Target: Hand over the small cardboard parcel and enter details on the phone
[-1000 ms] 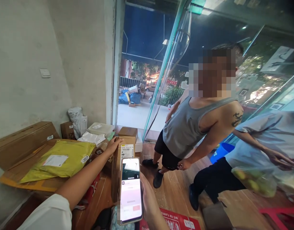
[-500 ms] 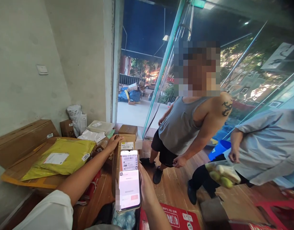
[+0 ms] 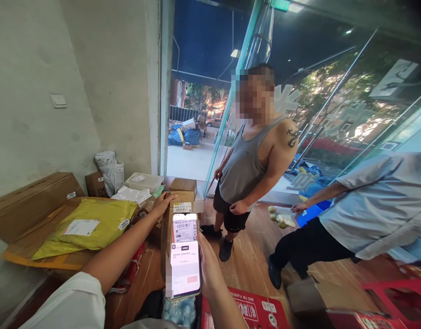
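Note:
My right hand (image 3: 209, 258) is closed around a smartphone (image 3: 185, 274) held upright in front of me. Its lit screen shows a camera picture of a barcode label above a white panel with text. Just beyond the phone's top edge, the real white label (image 3: 183, 208) sits on a tall brown cardboard box (image 3: 167, 219). My left hand (image 3: 164, 202) grips this box at its upper edge, fingers bent over the top. The phone covers much of the box's lower part.
Left lies a yellow parcel (image 3: 93, 224) on cardboard, with more packages by the wall. A person in a grey tank top (image 3: 246, 164) stands by the glass door. Another person (image 3: 378, 205) at right carries a bag of produce (image 3: 280, 217). Red boxes (image 3: 244, 310) lie below.
New text has appeared on the phone's white panel. The person in the tank top has shifted left and turned their head; the other person's arm with the bag has swung toward the door.

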{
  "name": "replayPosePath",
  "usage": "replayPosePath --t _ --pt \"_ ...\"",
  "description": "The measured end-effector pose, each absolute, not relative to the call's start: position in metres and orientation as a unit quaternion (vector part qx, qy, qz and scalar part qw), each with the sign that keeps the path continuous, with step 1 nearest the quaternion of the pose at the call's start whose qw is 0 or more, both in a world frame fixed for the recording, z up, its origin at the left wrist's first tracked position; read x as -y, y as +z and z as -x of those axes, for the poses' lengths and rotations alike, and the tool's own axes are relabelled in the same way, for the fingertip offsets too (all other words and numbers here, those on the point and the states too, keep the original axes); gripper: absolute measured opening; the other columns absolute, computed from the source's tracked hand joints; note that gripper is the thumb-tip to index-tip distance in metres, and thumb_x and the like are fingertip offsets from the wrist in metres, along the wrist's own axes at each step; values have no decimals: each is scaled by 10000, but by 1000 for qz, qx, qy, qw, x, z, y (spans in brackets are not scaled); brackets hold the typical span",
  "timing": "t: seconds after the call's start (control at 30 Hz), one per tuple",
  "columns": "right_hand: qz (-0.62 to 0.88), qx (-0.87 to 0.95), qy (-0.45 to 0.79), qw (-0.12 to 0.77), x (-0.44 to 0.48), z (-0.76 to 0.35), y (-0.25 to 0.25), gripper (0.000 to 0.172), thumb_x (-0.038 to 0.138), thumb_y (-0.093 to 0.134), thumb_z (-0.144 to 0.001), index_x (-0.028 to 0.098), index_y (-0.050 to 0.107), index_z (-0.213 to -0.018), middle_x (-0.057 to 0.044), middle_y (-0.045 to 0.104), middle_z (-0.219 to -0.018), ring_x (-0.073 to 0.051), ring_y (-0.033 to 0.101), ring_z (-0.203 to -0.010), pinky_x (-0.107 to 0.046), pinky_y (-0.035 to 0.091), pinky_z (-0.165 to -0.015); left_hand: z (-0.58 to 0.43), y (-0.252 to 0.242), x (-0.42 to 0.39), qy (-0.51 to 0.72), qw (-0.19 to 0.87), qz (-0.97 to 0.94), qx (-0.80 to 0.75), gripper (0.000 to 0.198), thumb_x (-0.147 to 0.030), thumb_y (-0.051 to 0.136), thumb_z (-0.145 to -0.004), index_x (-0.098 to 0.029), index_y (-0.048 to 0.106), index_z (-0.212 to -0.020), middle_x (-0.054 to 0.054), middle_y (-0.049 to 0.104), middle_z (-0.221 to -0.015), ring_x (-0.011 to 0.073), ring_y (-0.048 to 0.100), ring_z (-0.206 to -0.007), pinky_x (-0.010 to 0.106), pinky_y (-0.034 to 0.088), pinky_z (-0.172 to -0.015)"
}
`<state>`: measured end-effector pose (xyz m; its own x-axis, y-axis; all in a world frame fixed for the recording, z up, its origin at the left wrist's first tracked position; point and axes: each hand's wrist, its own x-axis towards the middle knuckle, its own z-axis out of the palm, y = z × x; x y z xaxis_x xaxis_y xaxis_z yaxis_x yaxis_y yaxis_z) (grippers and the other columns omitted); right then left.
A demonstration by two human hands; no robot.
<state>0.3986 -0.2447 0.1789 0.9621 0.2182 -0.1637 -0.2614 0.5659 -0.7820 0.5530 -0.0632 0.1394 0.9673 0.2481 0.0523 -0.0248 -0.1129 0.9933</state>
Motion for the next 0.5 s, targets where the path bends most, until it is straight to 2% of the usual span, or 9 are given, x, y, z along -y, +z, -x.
replayPosePath --t 0.1,0.23,0.33,0.5 --pt "420 -44 167 891 240 -398 175 476 481 720 -630 195 624 -998 -29 698 -1037 -219 607 -1011 -306 442 -872 -549 140 64 112 651 -746 -85 415 -518 585 -602 -189 620 -851 21 662 -735 229 610 -727 304 443 -634" --pt "407 -127 174 888 236 -406 156 384 385 731 -562 161 610 -849 -29 711 -779 -204 650 -728 -291 472 -691 -539 132 65 133 624 -762 -111 380 -532 583 -592 -203 594 -781 28 658 -775 238 606 -775 314 437 -678" --pt "384 -194 196 881 234 -416 136 407 445 706 -597 138 617 -849 -22 676 -653 -165 613 -564 -273 461 -602 -528 118 67 139 603 -771 -150 393 -543 588 -587 -216 582 -806 41 659 -809 259 607 -797 338 432 -708" --pt "387 -261 189 864 233 -427 112 575 569 651 -652 92 635 -972 -79 701 -717 -183 640 -594 -288 483 -596 -515 88 69 140 586 -769 -214 392 -570 568 -607 -234 543 -808 61 660 -809 285 618 -789 355 443 -689"
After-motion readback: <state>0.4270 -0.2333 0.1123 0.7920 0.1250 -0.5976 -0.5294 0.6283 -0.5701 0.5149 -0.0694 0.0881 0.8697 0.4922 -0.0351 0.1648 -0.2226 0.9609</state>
